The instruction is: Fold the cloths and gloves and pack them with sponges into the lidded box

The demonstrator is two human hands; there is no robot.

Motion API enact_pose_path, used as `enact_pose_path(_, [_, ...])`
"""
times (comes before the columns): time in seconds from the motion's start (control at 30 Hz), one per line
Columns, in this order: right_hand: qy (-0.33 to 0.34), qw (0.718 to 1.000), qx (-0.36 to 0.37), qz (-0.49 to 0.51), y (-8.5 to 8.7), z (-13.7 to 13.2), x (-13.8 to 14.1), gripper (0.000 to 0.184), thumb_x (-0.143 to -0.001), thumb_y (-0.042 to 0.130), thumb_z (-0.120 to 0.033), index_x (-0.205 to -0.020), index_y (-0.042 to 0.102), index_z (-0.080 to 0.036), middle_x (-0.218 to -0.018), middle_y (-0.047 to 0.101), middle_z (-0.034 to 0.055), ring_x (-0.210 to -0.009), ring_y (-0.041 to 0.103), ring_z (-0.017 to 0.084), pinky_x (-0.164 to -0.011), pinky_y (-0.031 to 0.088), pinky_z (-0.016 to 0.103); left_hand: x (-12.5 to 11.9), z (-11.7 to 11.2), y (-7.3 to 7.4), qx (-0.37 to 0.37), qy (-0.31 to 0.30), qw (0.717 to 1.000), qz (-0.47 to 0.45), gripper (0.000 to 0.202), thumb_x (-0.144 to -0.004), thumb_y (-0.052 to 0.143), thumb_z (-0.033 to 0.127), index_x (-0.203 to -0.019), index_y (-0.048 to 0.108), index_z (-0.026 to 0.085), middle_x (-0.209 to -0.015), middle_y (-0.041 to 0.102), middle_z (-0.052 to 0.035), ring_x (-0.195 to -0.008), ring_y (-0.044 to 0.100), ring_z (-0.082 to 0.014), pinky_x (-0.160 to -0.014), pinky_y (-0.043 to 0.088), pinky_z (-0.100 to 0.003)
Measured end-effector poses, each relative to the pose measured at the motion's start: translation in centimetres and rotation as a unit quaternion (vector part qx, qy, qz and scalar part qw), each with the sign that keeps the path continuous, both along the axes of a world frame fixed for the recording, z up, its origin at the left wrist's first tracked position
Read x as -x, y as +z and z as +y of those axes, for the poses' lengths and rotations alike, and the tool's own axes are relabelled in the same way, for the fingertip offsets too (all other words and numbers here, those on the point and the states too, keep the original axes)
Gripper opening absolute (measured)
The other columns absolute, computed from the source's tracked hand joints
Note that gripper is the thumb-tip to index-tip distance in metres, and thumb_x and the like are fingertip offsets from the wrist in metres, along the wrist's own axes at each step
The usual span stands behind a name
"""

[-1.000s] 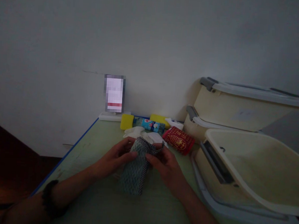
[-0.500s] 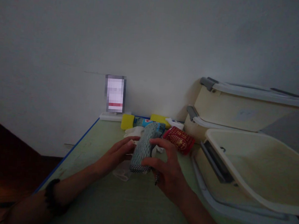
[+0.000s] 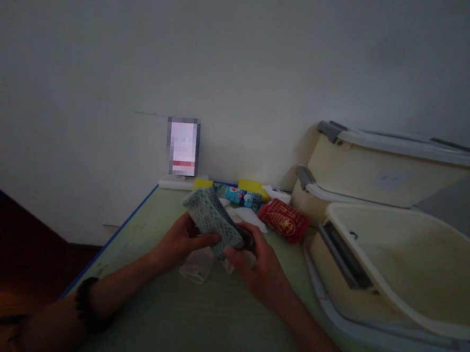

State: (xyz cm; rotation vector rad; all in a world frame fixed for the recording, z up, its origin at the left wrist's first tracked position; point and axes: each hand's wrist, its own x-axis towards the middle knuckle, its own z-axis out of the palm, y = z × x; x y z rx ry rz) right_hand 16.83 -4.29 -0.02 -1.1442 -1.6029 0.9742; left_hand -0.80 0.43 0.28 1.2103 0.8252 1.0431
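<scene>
A grey-blue checked cloth pouch [image 3: 212, 220] with a dark mesh edge is held above the green table [image 3: 194, 322], tilted up toward the left. My left hand [image 3: 179, 241] grips its underside from the left. My right hand [image 3: 255, 262] holds its lower right end, fingers curled around it. A crumpled white cloth or glove [image 3: 198, 263] lies on the table just beneath the hands. The scene is dim.
Behind the hands lie a red patterned pouch [image 3: 283, 220], a small blue bottle [image 3: 242, 197], yellow sponges [image 3: 252, 187] and a white cloth [image 3: 252, 218]. An open cream plastic bin [image 3: 396, 271] stands at right, with two lidded bins [image 3: 382, 166] stacked behind. A blurred card [image 3: 183, 147] leans on the wall.
The pouch went from hanging between both hands to upright, and now lies tilted toward the left; both hands shifted their hold around it.
</scene>
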Motion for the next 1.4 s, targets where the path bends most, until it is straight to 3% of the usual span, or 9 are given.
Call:
enact_pose_path(0.13, [-0.055, 0.998, -0.020, -0.015, -0.4, 0.6, -0.2, 0.026, -0.077, 0.053, -0.025, -0.101, 0.049, -0.018, -0.094, 0.060, 0.0059, -0.084, 0.058, 0.018, -0.074, 0.047, 0.032, 0.1, -0.2, 0.3, -0.023, 0.011, 1.000, -0.014, 0.047, -0.063, 0.070, 0.023, -0.104, 0.048, 0.016, -0.107, 0.062, -0.0093, -0.098, 0.059, -0.0238, -0.082, 0.049, -0.034])
enact_pose_path(0.3, [-0.126, 0.991, -0.045, -0.009, -0.3, 0.9, -0.9, 0.040, -0.074, 0.048, -0.015, -0.112, 0.040, -0.021, -0.107, 0.054, 0.0077, -0.092, 0.056, 0.019, -0.078, 0.047, 0.034, 0.3, 0.2, 0.5, -0.103, 0.049, 0.993, 0.036, 0.067, -0.067, 0.066, 0.021, -0.119, 0.023, 0.027, -0.101, 0.060, -0.0037, -0.084, 0.062, -0.0167, -0.071, 0.051, -0.029])
enact_pose_path(0.4, [-0.164, 0.980, -0.078, -0.083, -0.3, 1.1, -1.2, 0.044, -0.070, 0.047, -0.011, -0.112, 0.040, -0.019, -0.104, 0.053, 0.0089, -0.096, 0.052, 0.021, -0.085, 0.043, 0.040, 0.4, 0.4, 0.1, -0.176, 0.016, 0.974, 0.144, 0.052, -0.067, 0.065, 0.020, -0.108, 0.033, 0.023, -0.097, 0.058, -0.0034, -0.081, 0.061, -0.0155, -0.070, 0.050, -0.028])
enact_pose_path(0.6, [-0.137, 0.969, -0.118, -0.166, -1.2, 1.3, -1.3, 0.049, -0.062, 0.047, -0.005, -0.109, 0.039, -0.018, -0.106, 0.045, 0.0099, -0.098, 0.048, 0.022, -0.087, 0.041, 0.042, 0.4, 0.2, -0.5, -0.258, -0.012, 0.915, 0.309, 0.035, -0.065, 0.063, 0.020, -0.095, 0.047, 0.017, -0.100, 0.055, -0.0070, -0.090, 0.056, -0.0192, -0.079, 0.045, -0.034])
enact_pose_path(0.83, [-0.094, 0.963, -0.187, -0.170, -0.4, 0.7, -0.9, 0.050, -0.067, 0.055, -0.014, -0.112, 0.035, -0.020, -0.117, 0.039, 0.0101, -0.114, 0.037, 0.023, -0.097, 0.034, 0.043, 0.6, -0.5, 0.7, -0.205, -0.105, 0.932, 0.279, 0.044, -0.073, 0.058, 0.035, -0.110, 0.041, 0.019, -0.108, 0.055, -0.0075, -0.096, 0.054, -0.0198, -0.084, 0.044, -0.035])
enact_pose_path(0.93, [-0.122, 0.964, -0.177, -0.156, -0.4, 0.9, -1.0, 0.037, -0.075, 0.051, -0.018, -0.109, 0.038, -0.020, -0.111, 0.043, 0.0099, -0.105, 0.044, 0.022, -0.090, 0.040, 0.042, 0.6, -0.3, 0.6, -0.150, -0.069, 0.944, 0.286, 0.030, -0.082, 0.043, 0.037, -0.106, 0.044, 0.020, -0.102, 0.057, -0.0055, -0.090, 0.056, -0.0188, -0.079, 0.046, -0.034])
enact_pose_path(1.13, [-0.197, 0.956, -0.159, -0.151, -0.8, 1.5, -1.3, 0.028, -0.079, 0.049, -0.026, -0.105, 0.043, -0.019, -0.106, 0.047, 0.0100, -0.094, 0.049, 0.021, -0.082, 0.044, 0.040, 0.4, 0.9, -0.5, -0.126, 0.034, 0.941, 0.314, 0.030, -0.080, 0.047, 0.038, -0.104, 0.044, 0.020, -0.096, 0.055, -0.0036, -0.080, 0.056, -0.0164, -0.071, 0.048, -0.031])
enact_pose_path(1.27, [-0.193, 0.955, -0.168, -0.148, -0.4, 1.3, -1.2, 0.029, -0.078, 0.052, -0.032, -0.103, 0.045, -0.019, -0.103, 0.049, 0.0090, -0.094, 0.049, 0.021, -0.081, 0.044, 0.039, 0.5, 1.4, -0.7, -0.142, 0.123, 0.933, 0.306, 0.034, -0.079, 0.047, 0.038, -0.107, 0.041, 0.018, -0.107, 0.050, -0.0073, -0.092, 0.053, -0.0175, -0.075, 0.047, -0.032])
enact_pose_path(1.4, [-0.156, 0.961, -0.144, -0.178, -0.4, 1.1, -1.1, 0.019, -0.077, 0.049, -0.021, -0.096, 0.049, -0.018, -0.096, 0.052, 0.0071, -0.091, 0.050, 0.020, -0.082, 0.043, 0.037, 0.5, 1.2, -0.7, -0.193, 0.138, 0.910, 0.342, 0.032, -0.078, 0.049, 0.035, -0.105, 0.044, 0.018, -0.109, 0.048, -0.0083, -0.092, 0.051, -0.0180, -0.075, 0.047, -0.033])
